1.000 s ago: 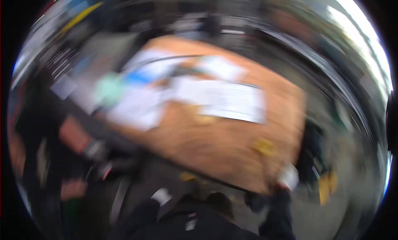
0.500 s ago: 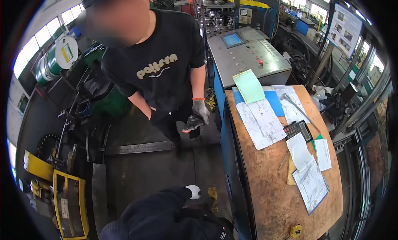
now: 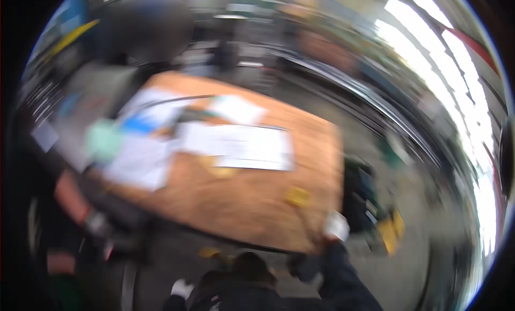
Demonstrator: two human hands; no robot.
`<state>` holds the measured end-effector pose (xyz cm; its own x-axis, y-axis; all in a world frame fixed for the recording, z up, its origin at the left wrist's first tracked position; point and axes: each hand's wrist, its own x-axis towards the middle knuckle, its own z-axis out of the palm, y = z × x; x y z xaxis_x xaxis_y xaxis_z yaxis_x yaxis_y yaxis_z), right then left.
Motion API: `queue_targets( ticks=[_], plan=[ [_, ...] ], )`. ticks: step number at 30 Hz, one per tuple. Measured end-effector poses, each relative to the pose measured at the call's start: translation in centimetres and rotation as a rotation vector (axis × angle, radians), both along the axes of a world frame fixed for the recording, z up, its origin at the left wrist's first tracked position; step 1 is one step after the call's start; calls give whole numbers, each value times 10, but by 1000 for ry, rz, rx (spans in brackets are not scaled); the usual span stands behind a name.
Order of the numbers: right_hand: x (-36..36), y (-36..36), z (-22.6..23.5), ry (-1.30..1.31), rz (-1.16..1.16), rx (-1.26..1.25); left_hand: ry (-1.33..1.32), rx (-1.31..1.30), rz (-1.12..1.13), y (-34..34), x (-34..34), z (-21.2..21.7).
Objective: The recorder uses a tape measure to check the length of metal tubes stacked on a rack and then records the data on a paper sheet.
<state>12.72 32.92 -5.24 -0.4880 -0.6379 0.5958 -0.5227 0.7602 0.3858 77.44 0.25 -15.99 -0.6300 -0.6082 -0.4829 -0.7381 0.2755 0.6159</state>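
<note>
1. Heads up, this one is badly motion-blurred, so we can only call the big shapes. We're looking down at a brown wooden tabletop with white paper sheets spread over its middle, a pale green sheet off to the left and a small yellow block-shaped thing near the front edge.

2. Progress-wise, we'd say it's early or in between steps. The papers lie flat and untouched, nothing is lifted, and neither hand is on them. Beyond that we can't judge what's done.

3. Our right hand, in a white glove, is up at the front right corner of the tabletop, touching or just over the edge, dark sleeve running back to the lower edge. The yellow thing sits just beside it, to the left. Whether the fingers are curled or spread, or have hold of anything, we can't tell through the blur.

4. Our left hand, also white-gloved, hangs low near our body, well apart from the table. Its grip is just as unreadable.

5. A person in dark clothes stands at the left.
</note>
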Motion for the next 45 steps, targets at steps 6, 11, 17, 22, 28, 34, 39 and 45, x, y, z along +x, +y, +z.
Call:
queue_targets(
  ticks=[6, 11, 17, 22, 28, 34, 39, 45],
  plan=[
    [-7, -30, 41, -791, -427, -658, -198, -84, -211, -34, 42, -57],
    [5, -41, 68, -755, -473, -667, -296, -52, -170, -58, 44, -68],
    [0, -36, 59, -768, -436, -678, -265, 60, -19, -60, 1, -40],
    [2, -11, 42, -709, -405, -259, -159, -85, -278, -15, -44, 43],
    [-12, -26, 57, -544, -97, -134, -218, -73, 102, 14, -17, 50],
    [-13, -39, 67, -602, -347, -153, -290, 39, 212, 33, 21, 25],
    [-16, -34, 62, -600, -335, -106, -288, 3, 355, 56, 39, 32],
    [-19, -35, 67, -623, -389, -50, -268, 43, 415, 70, 62, 29]
  ],
)
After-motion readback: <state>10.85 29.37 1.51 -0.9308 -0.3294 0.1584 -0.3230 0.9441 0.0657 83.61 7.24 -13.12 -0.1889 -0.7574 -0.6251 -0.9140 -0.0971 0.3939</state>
